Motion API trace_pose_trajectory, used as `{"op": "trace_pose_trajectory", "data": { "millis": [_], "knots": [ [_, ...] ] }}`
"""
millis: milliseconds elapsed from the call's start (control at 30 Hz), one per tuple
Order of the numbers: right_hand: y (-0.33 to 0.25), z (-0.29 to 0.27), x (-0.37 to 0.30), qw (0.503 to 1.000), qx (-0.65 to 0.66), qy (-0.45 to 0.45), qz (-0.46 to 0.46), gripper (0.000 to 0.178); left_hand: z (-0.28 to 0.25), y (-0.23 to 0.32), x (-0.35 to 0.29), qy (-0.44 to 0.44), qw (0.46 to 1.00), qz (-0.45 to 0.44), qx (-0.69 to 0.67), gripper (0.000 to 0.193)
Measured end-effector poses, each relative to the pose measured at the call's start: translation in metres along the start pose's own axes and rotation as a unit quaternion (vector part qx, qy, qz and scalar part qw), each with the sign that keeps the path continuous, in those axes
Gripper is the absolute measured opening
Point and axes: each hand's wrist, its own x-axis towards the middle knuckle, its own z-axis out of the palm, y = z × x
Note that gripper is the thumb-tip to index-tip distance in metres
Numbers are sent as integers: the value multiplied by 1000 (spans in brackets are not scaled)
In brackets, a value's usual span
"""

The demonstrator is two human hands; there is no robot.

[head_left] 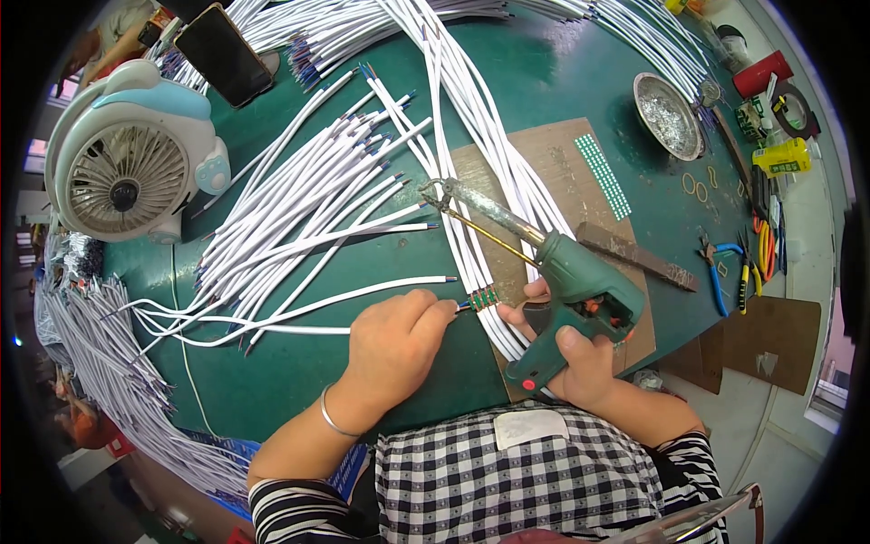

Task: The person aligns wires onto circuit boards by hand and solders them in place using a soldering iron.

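Note:
My right hand [584,363] is wrapped round the handle of a green soldering gun [594,276], whose metal barrel and thin brass tube point up and left above the cables. A finger of this hand reaches toward a row of small green circuit boards [483,297] on a bundle of white cables [467,245]. Pinched in my left hand [394,344] is a white cable [299,330], its stripped coloured end held against the left side of the boards. My left fingertips hide part of that end. A brown board [566,172] lies under the bundle.
Many loose white cables [299,199] lie left of the bundle. A white-and-blue fan [122,172] and a phone [225,54] stand at the far left. On the right are a metal bowl [669,116], a rusty metal bar [634,256], pliers [713,272] and a yellow bottle [781,157].

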Motion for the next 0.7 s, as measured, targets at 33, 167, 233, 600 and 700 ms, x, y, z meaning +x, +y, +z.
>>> {"op": "trace_pose_trajectory", "data": {
  "millis": [33, 167, 233, 600, 700],
  "knots": [
    [0, 0, 0, 1000, -1, -4, 3, 53, -1, 0, 0, -19, 1000, -16, 6, 18],
    [0, 0, 1, 1000, -8, -8, 2, 52, -3, -1, 1, -5, 1000, -15, -16, 16],
    [0, 0, 1, 1000, -14, -7, 2, 52, -2, -2, 2, -15, 999, -21, -18, 14],
    [0, 1, 2, 1000, -5, -4, 1, 50, 1, 0, 2, -12, 999, -29, -29, 14],
    [0, 1, 2, 1000, 0, -3, 0, 50, 2, -1, 1, -18, 999, -28, -17, 15]
  ]
}}
